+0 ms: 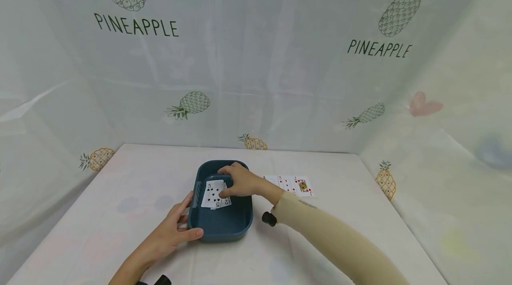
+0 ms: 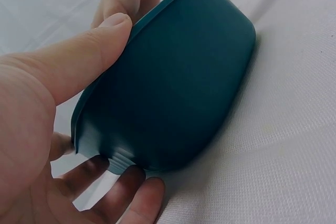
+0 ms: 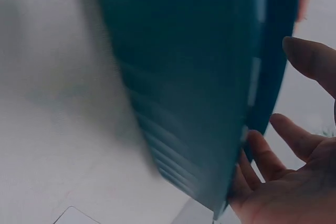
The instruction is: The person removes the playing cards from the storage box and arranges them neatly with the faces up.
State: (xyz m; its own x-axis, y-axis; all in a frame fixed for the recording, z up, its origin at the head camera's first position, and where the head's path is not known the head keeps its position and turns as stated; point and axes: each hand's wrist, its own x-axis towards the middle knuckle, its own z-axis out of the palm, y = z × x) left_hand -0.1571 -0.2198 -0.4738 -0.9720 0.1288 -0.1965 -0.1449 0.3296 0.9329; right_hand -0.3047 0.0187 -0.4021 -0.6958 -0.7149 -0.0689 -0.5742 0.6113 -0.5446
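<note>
- The dark teal plastic tray [image 1: 222,225] sits on the table [image 1: 152,174], roughly midway between its left and right edges.
- The left hand [image 1: 170,231] grips the tray's left side, thumb at the rim.
- The right hand [image 1: 242,182] is spread wide over the tray, thumb above overlapping playing cards [image 1: 212,191], a black five uppermost.
- Toward the table's right edge, three face-up cards [image 1: 285,183] lie side by side.

Dark blue bin [image 1: 220,222], upright, black 5 card [image 1: 211,192] face-up inside, overlapping another card [image 1: 227,202]
</note>
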